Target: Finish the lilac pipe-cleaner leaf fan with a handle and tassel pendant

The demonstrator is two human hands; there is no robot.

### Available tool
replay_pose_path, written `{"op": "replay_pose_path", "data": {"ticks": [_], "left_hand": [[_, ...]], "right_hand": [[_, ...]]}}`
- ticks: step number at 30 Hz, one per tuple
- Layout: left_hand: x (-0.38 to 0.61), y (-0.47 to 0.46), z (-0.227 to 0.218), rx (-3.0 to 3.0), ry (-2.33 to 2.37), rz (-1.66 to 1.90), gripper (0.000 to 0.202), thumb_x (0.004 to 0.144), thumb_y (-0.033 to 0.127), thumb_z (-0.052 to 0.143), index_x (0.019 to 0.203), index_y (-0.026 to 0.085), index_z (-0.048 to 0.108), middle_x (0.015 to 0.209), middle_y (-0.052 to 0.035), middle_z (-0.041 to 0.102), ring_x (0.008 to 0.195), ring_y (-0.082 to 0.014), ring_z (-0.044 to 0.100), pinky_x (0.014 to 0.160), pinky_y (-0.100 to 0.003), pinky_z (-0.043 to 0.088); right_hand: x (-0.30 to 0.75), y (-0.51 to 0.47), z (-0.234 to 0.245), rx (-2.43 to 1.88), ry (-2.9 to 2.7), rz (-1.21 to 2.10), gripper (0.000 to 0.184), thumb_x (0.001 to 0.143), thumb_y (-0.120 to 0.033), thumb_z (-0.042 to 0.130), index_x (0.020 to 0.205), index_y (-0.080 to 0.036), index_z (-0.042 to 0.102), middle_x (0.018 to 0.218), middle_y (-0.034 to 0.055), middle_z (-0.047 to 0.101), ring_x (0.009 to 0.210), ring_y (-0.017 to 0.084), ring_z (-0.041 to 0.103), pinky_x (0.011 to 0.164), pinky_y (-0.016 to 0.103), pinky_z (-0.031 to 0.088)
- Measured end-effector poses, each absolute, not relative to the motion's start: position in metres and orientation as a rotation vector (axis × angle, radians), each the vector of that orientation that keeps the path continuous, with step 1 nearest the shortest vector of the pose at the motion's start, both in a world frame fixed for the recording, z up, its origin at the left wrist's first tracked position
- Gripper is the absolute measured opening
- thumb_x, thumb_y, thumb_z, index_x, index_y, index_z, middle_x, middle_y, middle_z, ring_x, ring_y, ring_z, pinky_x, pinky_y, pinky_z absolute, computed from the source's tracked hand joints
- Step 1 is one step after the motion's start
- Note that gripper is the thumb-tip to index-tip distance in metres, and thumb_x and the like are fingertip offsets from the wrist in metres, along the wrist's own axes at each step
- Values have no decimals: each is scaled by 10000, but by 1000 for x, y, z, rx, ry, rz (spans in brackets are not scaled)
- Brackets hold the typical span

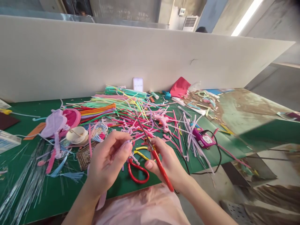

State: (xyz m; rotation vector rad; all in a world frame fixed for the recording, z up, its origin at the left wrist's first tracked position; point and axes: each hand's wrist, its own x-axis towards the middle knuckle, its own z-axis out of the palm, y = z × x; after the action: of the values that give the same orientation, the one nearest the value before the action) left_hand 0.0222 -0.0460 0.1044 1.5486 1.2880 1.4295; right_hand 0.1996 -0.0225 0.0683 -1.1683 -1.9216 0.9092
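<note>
Over green table (70,193), white partition (140,53) behind, left grip (107,159) pinches pipe cleaner (129,142), right grip (168,162) clasps scissors (161,168).

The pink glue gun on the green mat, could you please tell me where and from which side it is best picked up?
Take the pink glue gun by its handle, which seems to point towards the person, coming down from the near side. It lies flat on loose pipe cleaners, and that handle looks least buried.
</note>
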Motion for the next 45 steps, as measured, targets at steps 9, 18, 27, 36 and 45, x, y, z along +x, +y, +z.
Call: {"op": "replay_pose_path", "data": {"ticks": [9,18,27,36,45], "left_hand": [[12,-38,93,1640,1382,1336,132,878,334,540,813,226,578,593,40,489,471,-96,415,413,-220,320],[9,-43,97,1668,1346,1238,172,875,401,606,903,232,594,714,10,643,634,-156,630,538,-247,475],[10,-41,95,1770,1326,1140,201,913,406,568,856,224,631,724,-5,654,655,-169,643,541,-264,462],[18,-20,60,1772,1370,904,181,909,329,525,822,202,619,747,-21,695,707,-182,677,634,-269,518],[21,-5,54,1786,1385,826,155,887,315,517,860,210,628,738,-35,704,700,-213,688,671,-314,551]], "right_hand": [[204,-30,74,-1118,-2052,670,786,682,-882,498,1064,-196,528,884,71,600,711,201,582,627,307,488],[200,-29,77,-1156,-2091,528,724,688,-829,584,1027,-191,532,875,69,602,682,192,596,591,290,493],[196,-21,82,-1125,-2156,392,487,880,-669,491,959,-191,538,821,63,617,636,175,582,549,268,440],[187,-26,32,-1601,-2216,487,440,952,-565,421,784,-187,570,737,62,661,592,185,610,543,283,336],[186,-20,24,-1767,-2274,507,376,986,-439,410,859,-155,621,831,108,730,726,243,699,577,291,322]]}}
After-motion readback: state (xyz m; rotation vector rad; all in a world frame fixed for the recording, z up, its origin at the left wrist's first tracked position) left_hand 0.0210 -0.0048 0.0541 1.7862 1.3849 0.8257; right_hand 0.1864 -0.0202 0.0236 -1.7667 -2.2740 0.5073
